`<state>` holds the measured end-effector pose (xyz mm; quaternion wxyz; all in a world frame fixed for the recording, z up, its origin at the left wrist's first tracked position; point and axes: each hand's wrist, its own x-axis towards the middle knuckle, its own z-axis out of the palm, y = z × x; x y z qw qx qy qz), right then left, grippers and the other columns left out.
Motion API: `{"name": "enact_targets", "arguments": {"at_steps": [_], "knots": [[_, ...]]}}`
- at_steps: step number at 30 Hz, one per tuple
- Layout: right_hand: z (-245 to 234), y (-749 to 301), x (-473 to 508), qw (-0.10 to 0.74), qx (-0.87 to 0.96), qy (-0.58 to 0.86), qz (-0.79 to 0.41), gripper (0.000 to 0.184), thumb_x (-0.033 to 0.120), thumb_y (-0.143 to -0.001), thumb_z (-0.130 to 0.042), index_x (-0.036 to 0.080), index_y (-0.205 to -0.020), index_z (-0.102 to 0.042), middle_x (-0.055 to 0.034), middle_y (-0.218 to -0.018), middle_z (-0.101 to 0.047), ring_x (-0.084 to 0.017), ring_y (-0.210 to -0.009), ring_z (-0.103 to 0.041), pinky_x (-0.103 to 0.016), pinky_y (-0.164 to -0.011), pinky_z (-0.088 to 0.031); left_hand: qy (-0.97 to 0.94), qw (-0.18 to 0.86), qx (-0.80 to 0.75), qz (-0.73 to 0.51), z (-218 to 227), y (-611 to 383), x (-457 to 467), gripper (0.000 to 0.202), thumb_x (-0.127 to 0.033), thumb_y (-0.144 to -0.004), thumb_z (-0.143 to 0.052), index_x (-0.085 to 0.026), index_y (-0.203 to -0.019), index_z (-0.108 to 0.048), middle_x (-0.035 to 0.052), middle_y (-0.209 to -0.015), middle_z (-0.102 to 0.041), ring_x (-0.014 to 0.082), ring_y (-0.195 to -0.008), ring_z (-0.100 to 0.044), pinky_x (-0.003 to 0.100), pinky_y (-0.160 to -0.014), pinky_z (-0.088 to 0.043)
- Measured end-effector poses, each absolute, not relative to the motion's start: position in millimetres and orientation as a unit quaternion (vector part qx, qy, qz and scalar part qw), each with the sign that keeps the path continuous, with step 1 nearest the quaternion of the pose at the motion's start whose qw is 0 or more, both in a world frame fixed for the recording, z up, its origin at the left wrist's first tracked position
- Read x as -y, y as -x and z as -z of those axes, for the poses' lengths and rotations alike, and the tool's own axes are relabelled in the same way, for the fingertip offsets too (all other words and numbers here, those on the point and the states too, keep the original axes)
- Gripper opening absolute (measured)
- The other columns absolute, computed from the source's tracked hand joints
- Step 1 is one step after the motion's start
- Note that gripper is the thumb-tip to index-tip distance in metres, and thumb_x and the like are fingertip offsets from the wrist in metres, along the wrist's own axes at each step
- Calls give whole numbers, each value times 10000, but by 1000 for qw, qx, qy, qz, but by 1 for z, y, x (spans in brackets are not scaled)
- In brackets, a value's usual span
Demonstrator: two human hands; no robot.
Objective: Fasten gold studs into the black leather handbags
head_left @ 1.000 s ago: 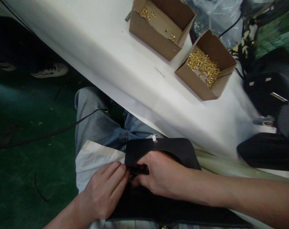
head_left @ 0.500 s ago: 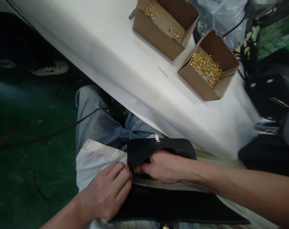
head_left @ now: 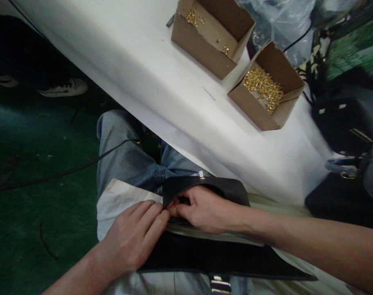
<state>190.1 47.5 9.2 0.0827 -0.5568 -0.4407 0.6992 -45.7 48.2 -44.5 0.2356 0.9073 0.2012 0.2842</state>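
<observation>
A black bag (head_left: pixel 226 254) is lying across the person's lap (head_left: pixel 123 151). The left hand (head_left: pixel 133 233) is gripping its left edge; the right hand (head_left: pixel 205 209) is reaching into its opening, grip hidden. Two cardboard boxes (head_left: pixel 249 104) are standing on the desk (head_left: pixel 146 53), holding small gold-coloured pieces (head_left: pixel 263 86).

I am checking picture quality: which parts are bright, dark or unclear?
Head view: the white table is brightest; the black bag at bottom shows little surface detail; the shoe at upper left stands amid deep shadow; the gold pieces look soft.
</observation>
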Motion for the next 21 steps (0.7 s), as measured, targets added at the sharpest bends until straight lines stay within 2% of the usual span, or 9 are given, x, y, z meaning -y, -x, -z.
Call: {"name": "enact_targets", "arguments": {"at_steps": [2,5,7,10,13,15,18,21], "knots": [[-8,-196,-45,49,481,573,-662,79,247,-1031,-733,179,-1056,-766,-28,-1046,-785,-198,-946,-705,-316,-886,-591,-912,232,-206,-269,40,45,-46,207,-105,-1127,-487,-88,-1222,-671,136,-1050,-763,286,-899,-731,405,-790,-650],[-8,-203,-44,21,508,594,-624,304,420,-1077,-755,168,-1245,-739,-86,-1239,-756,-243,-1054,-740,-421,-930,-654,-910,264,-210,-241,32,46,-43,308,-133,-1158,-351,-106,-1269,-637,139,-1075,-758,281,-883,-751,388,-733,-659],[-8,-204,-44,16,514,595,-617,363,447,-1094,-740,171,-1328,-716,-102,-1318,-733,-263,-1113,-744,-461,-956,-668,-902,309,-219,-205,28,48,-42,336,-101,-1141,-334,-124,-1341,-604,144,-1144,-756,267,-924,-768,354,-729,-663],[-3,-197,-46,8,526,589,-613,307,427,-1094,-740,167,-1257,-741,-87,-1252,-759,-243,-1060,-751,-432,-934,-667,-903,314,-233,-180,25,52,-41,405,-52,-1102,-333,-127,-1436,-550,177,-1240,-749,276,-1001,-786,353,-766,-680],[5,-190,-45,6,535,581,-613,133,290,-1054,-746,161,-1045,-776,-48,-1032,-793,-225,-946,-732,-360,-881,-626,-911,284,-244,-176,23,53,-39,417,-55,-1093,-336,-112,-1460,-526,195,-1233,-757,288,-986,-799,365,-755,-694],[10,-188,-43,8,546,578,-606,99,194,-1020,-707,176,-954,-778,-41,-954,-794,-227,-928,-708,-337,-882,-592,-913,291,-245,-148,22,53,-38,424,-33,-1071,-382,-112,-1464,-521,188,-1249,-768,277,-1012,-814,358,-795,-710],[15,-188,-39,10,559,578,-594,129,160,-1008,-670,193,-936,-772,-45,-939,-795,-230,-937,-688,-337,-908,-580,-915,287,-246,-144,20,51,-38,420,4,-1046,-376,-112,-1414,-544,159,-1200,-795,260,-983,-834,355,-806,-726],[19,-187,-36,10,559,581,-591,106,215,-1046,-685,184,-983,-765,-53,-963,-792,-231,-935,-700,-349,-889,-597,-920,254,-249,-163,20,50,-37,399,-7,-1065,-337,-93,-1380,-567,152,-1131,-807,256,-914,-837,340,-756,-721]]}}
